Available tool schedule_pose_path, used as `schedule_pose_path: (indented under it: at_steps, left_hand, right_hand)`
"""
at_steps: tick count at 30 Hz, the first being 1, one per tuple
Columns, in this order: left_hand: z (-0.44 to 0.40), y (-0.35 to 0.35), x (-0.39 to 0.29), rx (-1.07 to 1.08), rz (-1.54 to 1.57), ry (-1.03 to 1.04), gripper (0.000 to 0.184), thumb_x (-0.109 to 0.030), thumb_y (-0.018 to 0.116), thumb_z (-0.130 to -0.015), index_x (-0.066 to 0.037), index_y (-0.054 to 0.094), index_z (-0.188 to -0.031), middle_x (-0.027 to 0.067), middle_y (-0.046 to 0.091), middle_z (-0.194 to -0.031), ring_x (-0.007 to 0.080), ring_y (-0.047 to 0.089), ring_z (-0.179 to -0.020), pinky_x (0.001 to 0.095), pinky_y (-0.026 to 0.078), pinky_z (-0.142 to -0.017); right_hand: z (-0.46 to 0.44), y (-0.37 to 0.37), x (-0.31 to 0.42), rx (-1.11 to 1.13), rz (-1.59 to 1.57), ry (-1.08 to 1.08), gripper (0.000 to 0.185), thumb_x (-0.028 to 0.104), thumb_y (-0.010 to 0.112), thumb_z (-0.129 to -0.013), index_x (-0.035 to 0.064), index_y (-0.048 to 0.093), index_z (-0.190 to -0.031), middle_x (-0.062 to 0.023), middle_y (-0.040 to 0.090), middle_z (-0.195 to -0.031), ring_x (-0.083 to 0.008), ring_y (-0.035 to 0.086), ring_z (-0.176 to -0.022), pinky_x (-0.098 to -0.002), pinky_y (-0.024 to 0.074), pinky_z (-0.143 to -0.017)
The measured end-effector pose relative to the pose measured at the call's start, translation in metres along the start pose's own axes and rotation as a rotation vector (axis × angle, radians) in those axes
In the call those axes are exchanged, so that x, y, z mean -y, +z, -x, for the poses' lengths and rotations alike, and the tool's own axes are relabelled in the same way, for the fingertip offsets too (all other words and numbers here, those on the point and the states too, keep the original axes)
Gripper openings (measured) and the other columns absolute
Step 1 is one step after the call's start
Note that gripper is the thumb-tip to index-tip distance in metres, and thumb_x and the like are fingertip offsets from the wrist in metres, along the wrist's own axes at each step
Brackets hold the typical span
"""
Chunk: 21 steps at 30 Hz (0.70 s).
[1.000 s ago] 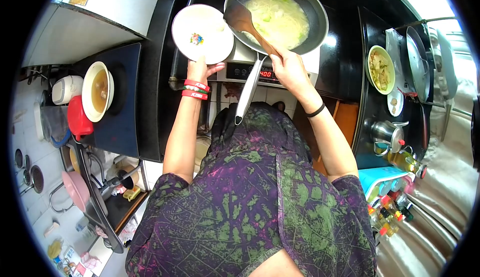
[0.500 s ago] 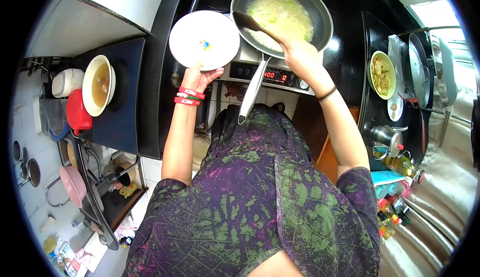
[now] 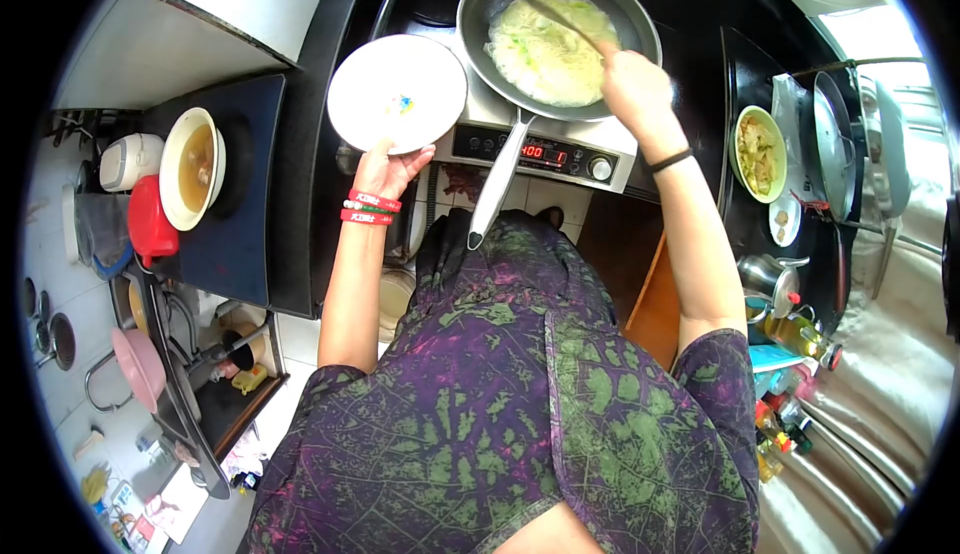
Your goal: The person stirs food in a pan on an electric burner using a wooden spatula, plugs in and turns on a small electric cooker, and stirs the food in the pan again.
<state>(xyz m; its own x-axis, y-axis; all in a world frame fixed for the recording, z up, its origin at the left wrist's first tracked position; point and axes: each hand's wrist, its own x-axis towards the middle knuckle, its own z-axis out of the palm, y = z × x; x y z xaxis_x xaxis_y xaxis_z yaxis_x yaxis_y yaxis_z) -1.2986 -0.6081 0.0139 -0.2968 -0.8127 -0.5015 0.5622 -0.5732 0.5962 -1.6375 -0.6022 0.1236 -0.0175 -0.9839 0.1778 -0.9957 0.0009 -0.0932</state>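
My left hand (image 3: 393,168) grips the near rim of a white plate (image 3: 378,79), which has a small coloured design in its middle. The plate is tilted beside the pan, left of it. My right hand (image 3: 638,99) is closed round the handle of a brown wooden spatula (image 3: 562,20), whose blade reaches into the pan. The grey frying pan (image 3: 640,29) holds pale noodles (image 3: 550,66) with green bits in a cloudy broth. It sits on an induction cooker (image 3: 618,146) with a lit red display, its long handle (image 3: 500,179) pointing towards me.
On the left counter stand a bowl of brown broth (image 3: 214,179), a red container (image 3: 150,226) and a pink basin (image 3: 140,369) by the sink. To the right are a bowl of food (image 3: 745,174), a small white dish (image 3: 784,224), a metal kettle (image 3: 768,276) and several bottles.
The spatula has swung from the pan's left side towards its far middle, and my right hand has shifted right. The plate has come slightly down and left. The noodles have been shifted about.
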Motion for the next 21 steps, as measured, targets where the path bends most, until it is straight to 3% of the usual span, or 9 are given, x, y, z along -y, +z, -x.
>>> schedule_pose_path:
  at_steps: [1,5,8,12,14,16,18,21]
  left_hand:
    - [0.003,0.0,0.0,-0.01,0.01,0.007,0.043,-0.007,0.042,-0.088,0.01,0.034,-0.127,0.0263,0.055,-0.111,0.035,0.063,-0.088,0.0399,0.059,-0.072]
    - [0.017,-0.008,-0.003,-0.024,0.065,0.008,0.042,-0.009,0.046,-0.088,0.008,0.038,-0.126,0.0227,0.058,-0.108,0.0324,0.064,-0.086,0.0375,0.059,-0.073]
    - [0.038,-0.014,-0.004,-0.058,0.118,0.041,0.042,-0.012,0.048,-0.088,0.008,0.04,-0.124,0.022,0.06,-0.105,0.031,0.065,-0.085,0.0371,0.058,-0.073]
    - [0.074,-0.023,-0.002,-0.084,0.218,0.133,0.041,-0.012,0.045,-0.089,0.004,0.039,-0.127,0.0222,0.06,-0.107,0.0316,0.065,-0.086,0.0378,0.058,-0.072]
    - [0.093,-0.021,-0.005,-0.163,0.293,0.155,0.039,-0.007,0.05,-0.087,0.003,0.043,-0.123,0.0193,0.061,-0.105,0.0296,0.065,-0.084,0.0363,0.059,-0.072]
    - [0.108,-0.024,-0.007,-0.223,0.271,0.197,0.039,-0.011,0.047,-0.088,0.006,0.043,-0.123,0.0213,0.06,-0.103,0.0298,0.064,-0.085,0.0361,0.057,-0.073]
    - [0.12,-0.029,-0.009,-0.305,0.33,0.316,0.039,-0.011,0.049,-0.086,0.007,0.044,-0.12,0.0214,0.06,-0.102,0.0297,0.064,-0.085,0.0351,0.057,-0.073]
    - [0.132,-0.043,-0.014,-0.319,0.371,0.412,0.041,-0.004,0.052,-0.081,0.007,0.044,-0.12,0.0208,0.06,-0.104,0.03,0.063,-0.089,0.0357,0.057,-0.076]
  right_hand:
    - [-0.001,0.014,0.002,-0.104,0.032,-0.072,0.021,0.009,0.045,-0.082,0.0044,0.063,-0.091,-0.0153,0.063,-0.07,-0.029,0.065,-0.07,-0.0433,0.0511,-0.06]
    - [0.005,0.042,-0.01,-0.109,0.041,-0.187,0.023,0.01,0.044,-0.083,0.0074,0.065,-0.094,-0.0162,0.061,-0.072,-0.0309,0.063,-0.067,-0.0414,0.0504,-0.058]
    - [0.016,0.001,-0.023,-0.08,0.044,-0.122,0.026,0.009,0.047,-0.08,0.0113,0.068,-0.096,-0.0149,0.058,-0.072,-0.029,0.061,-0.068,-0.0377,0.05,-0.062]
    - [0.044,-0.001,-0.056,-0.11,0.065,-0.273,0.032,0.006,0.05,-0.077,0.0139,0.068,-0.102,-0.0143,0.056,-0.07,-0.0284,0.06,-0.068,-0.0362,0.0495,-0.064]
    - [0.048,-0.016,-0.063,-0.039,0.088,-0.23,0.034,0.005,0.052,-0.078,0.0151,0.068,-0.105,-0.0128,0.055,-0.069,-0.0279,0.059,-0.068,-0.0348,0.0495,-0.064]
    - [0.047,-0.034,-0.061,0.032,0.159,-0.156,0.032,0.004,0.054,-0.079,0.0155,0.067,-0.106,-0.0117,0.057,-0.071,-0.0268,0.06,-0.069,-0.0335,0.0493,-0.064]
    - [0.048,-0.047,-0.056,0.111,0.085,-0.021,0.031,0.008,0.055,-0.082,0.0154,0.063,-0.112,-0.0124,0.062,-0.08,-0.026,0.061,-0.077,-0.0337,0.0484,-0.069]
    - [0.049,-0.034,-0.072,0.054,-0.015,-0.001,0.031,0.011,0.055,-0.085,0.0168,0.062,-0.115,-0.0141,0.061,-0.082,-0.0282,0.061,-0.081,-0.0366,0.0481,-0.074]
